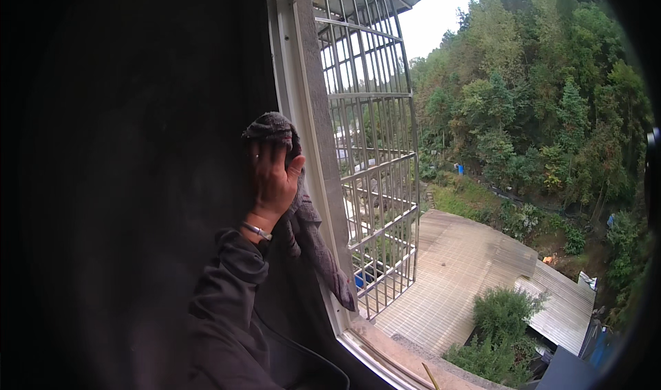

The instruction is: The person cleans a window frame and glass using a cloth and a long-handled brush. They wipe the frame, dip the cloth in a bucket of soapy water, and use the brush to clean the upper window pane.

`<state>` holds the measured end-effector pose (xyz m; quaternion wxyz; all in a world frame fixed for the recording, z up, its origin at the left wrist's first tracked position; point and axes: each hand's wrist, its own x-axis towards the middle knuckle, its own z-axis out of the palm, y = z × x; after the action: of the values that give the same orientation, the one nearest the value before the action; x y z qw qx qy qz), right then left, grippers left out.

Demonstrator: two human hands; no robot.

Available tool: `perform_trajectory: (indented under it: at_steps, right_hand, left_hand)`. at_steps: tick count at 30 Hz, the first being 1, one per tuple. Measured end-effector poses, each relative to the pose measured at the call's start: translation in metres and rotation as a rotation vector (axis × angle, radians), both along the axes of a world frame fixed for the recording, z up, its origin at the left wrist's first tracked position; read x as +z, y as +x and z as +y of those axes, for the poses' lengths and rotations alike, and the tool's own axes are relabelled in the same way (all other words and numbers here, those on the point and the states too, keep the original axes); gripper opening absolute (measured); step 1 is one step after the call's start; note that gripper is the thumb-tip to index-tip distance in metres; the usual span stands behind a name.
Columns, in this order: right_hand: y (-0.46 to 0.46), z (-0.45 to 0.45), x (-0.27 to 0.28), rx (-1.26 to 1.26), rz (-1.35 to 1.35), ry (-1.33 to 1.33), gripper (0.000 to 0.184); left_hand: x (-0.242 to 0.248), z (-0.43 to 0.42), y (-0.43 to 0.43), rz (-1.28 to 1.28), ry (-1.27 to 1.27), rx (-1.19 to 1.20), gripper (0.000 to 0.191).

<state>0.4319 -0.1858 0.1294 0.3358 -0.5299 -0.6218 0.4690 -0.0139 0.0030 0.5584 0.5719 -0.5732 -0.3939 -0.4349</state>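
My left hand [273,181] is raised at the inner side of a white window frame [289,75], back of the hand toward me and fingers pointing up. It holds a grey towel-like cloth [271,126] with dark reddish stripes. Part of the cloth bunches above the fingertips. The rest hangs below the thumb along the frame, its tapered end low near the frame's bottom corner. A bracelet or watch band [256,230] circles the wrist below a dark sleeve [232,266]. The fingertips are partly lost in shadow and cloth. My right hand is out of view.
A dark cable [310,356] curves beneath my arm. Beyond the window opening, a metal security cage [372,175] projects outside. The bottom window track [372,356] borders a stone-like sill [395,346]. Far below lie a corrugated roof [454,271], shrubs [503,317] and a wooded slope [526,116].
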Motion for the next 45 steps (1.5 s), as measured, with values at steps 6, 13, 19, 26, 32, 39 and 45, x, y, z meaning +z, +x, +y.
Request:
perform_trajectory:
  at_steps: [6, 13, 19, 26, 32, 39, 45]
  right_hand:
    - [-0.035, 0.015, -0.004, -0.063, -0.064, 0.021, 0.028]
    - [-0.035, 0.01, -0.055, -0.123, -0.13, 0.028, 0.025]
    - [-0.014, 0.005, -0.072, -0.196, 0.025, 0.139, 0.024]
    - [0.015, -0.032, -0.061, -0.255, 0.009, 0.22, 0.026]
    - [0.055, -0.074, -0.047, -0.448, -0.024, 0.173, 0.029]
    - [0.035, -0.098, -0.06, -0.738, 0.404, -0.151, 0.029]
    - [-0.025, -0.072, -0.036, -0.587, 0.139, 0.156, 0.033]
  left_hand:
    - [0.128, 0.068, -0.002, 0.072, -0.034, 0.288, 0.058]
    - [0.096, 0.095, -0.004, 0.111, -0.03, 0.305, 0.062]
    - [-0.027, 0.082, 0.005, 0.111, -0.163, 0.353, 0.071]
    - [-0.195, 0.083, 0.001, 0.077, -0.23, 0.336, 0.032]
    - [-0.211, 0.044, 0.007, 0.066, -0.167, 0.345, 0.03]
    - [-0.172, -0.017, 0.079, -0.069, -0.171, -0.147, 0.028]
    - [-0.194, -0.065, 0.196, -0.134, -0.493, -1.034, 0.026]
